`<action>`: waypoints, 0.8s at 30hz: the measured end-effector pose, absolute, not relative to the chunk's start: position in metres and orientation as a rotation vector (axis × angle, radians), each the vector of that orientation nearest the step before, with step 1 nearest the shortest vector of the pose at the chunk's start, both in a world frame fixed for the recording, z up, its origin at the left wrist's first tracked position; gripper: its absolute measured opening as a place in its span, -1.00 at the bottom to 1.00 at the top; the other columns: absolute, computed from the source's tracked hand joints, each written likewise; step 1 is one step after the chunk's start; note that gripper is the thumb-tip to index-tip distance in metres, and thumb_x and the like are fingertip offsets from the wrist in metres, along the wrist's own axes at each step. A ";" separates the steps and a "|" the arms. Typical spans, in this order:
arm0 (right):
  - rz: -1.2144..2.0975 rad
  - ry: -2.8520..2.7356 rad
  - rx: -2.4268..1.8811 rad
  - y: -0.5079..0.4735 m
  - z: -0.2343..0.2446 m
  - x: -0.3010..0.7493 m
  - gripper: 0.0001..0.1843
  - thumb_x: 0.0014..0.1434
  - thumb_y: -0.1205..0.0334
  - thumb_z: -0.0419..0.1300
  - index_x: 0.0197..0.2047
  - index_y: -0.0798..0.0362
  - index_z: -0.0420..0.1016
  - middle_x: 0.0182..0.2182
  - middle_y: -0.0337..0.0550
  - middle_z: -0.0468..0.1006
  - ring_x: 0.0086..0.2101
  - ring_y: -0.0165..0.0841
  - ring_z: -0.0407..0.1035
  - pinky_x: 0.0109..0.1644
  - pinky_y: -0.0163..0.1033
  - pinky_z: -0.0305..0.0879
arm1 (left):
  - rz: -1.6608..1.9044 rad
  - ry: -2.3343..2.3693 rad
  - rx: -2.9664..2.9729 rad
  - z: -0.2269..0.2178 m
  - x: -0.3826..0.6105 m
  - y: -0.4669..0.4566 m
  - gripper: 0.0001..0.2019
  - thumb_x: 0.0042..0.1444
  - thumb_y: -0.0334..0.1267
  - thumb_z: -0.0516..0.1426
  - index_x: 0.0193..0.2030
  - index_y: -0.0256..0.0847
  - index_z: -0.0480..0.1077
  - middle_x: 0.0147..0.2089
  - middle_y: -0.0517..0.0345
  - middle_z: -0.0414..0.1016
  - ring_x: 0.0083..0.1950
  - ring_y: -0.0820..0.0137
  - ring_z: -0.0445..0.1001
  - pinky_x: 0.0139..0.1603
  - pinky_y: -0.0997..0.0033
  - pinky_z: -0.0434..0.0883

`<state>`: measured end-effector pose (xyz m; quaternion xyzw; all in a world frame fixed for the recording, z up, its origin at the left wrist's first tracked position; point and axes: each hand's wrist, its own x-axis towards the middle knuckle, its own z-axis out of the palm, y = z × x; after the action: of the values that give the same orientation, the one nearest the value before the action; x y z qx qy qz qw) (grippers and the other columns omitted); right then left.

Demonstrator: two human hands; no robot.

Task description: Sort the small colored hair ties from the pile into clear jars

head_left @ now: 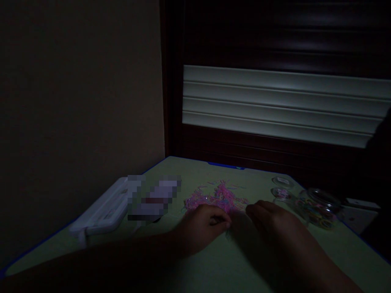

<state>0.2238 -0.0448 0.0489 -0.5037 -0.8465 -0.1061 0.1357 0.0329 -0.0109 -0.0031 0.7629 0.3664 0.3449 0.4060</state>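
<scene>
A loose pile of thin pink and pastel strands or small bands point(224, 195) lies in the middle of the pale table, with stray pieces around its far side. My left hand point(200, 228) is at the near edge of the pile, thumb and fingers pinched together. A faint thin bit shows just below its fingertips, too dim to name. To the right of the pile my right hand point(271, 219) is held with its fingers pressed together, its tips pointing toward the left hand. Whatever sits between those fingertips is hidden or too small to make out. A gap separates the two hands.
On the right stand a clear jar point(319, 207) of colourful bands, a small round container point(281, 193) with pink contents, a clear lid point(282, 180) and a white box point(362, 211). A long white case point(104, 207) and a blurred-out flat object point(155, 199) lie left. Light is dim.
</scene>
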 end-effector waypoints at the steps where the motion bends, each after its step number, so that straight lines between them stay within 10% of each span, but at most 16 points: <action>1: -0.377 -2.424 -1.498 -0.044 0.050 0.226 -0.71 0.04 0.56 -0.02 -0.36 0.07 0.46 -0.45 -0.14 0.46 -0.45 -0.39 0.37 -0.42 -0.37 0.17 | 0.874 0.920 1.921 -0.003 0.033 -0.011 -0.86 0.06 -0.33 0.09 -0.30 -0.29 0.46 -0.26 0.11 0.50 -0.21 0.39 0.47 -0.14 0.44 0.38; 24: -0.834 -1.991 -2.003 -0.048 0.059 0.254 -0.74 0.01 0.55 -0.02 -0.35 0.15 0.45 -0.43 -0.01 0.50 -0.46 -0.30 0.41 -0.49 -0.31 0.18 | 0.848 0.987 1.932 -0.004 0.031 -0.011 -0.84 0.06 -0.29 0.11 -0.29 -0.28 0.48 -0.26 0.09 0.51 -0.20 0.37 0.48 -0.13 0.46 0.38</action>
<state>0.2535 -0.0477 0.0592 -0.6769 -0.6728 -0.2819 0.0981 0.0313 -0.0106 -0.0039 0.7620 0.3893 0.3343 0.3951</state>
